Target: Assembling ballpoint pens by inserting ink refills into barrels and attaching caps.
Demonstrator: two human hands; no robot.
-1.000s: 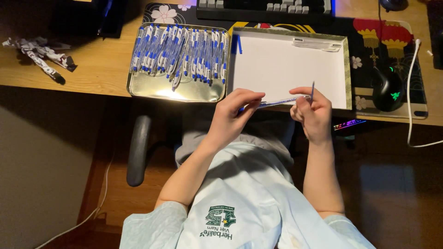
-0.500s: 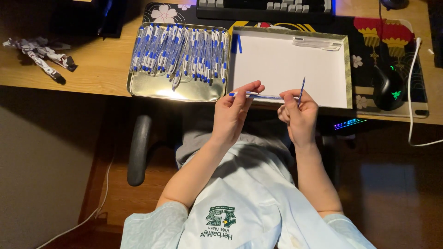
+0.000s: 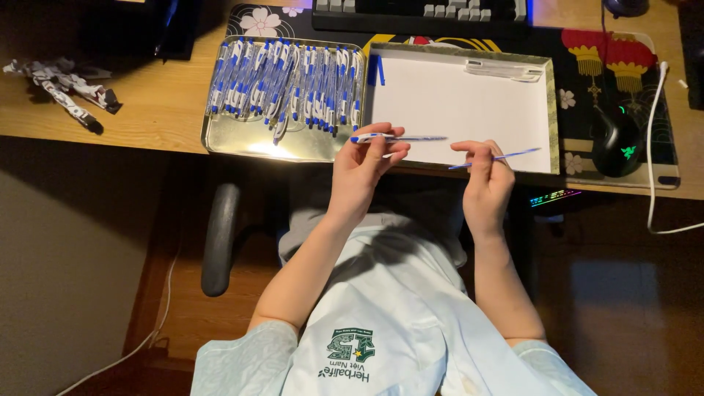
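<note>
My left hand (image 3: 364,165) pinches a white pen barrel with a blue grip (image 3: 392,137), held level over the desk's front edge. My right hand (image 3: 485,176) holds a thin blue refill (image 3: 506,155) between its fingertips, pointing right, apart from the barrel. Both hands hover by the near rim of a shallow tray lined with white paper (image 3: 455,103). This tray holds a clear pen part (image 3: 506,70) and a small blue piece (image 3: 377,70). To its left, a metal tray (image 3: 242,145) carries several blue-and-white pens (image 3: 286,81).
A keyboard (image 3: 418,9) lies behind the trays. A black mouse (image 3: 616,139) sits on a patterned mat (image 3: 645,59), with a white cable (image 3: 653,147) at the right. Crumpled wrappers (image 3: 62,88) lie at the desk's left. A chair armrest (image 3: 220,235) is below.
Both hands have risen towards the desk edge and moved apart. The refill in my right hand has tipped from upright to nearly level.
</note>
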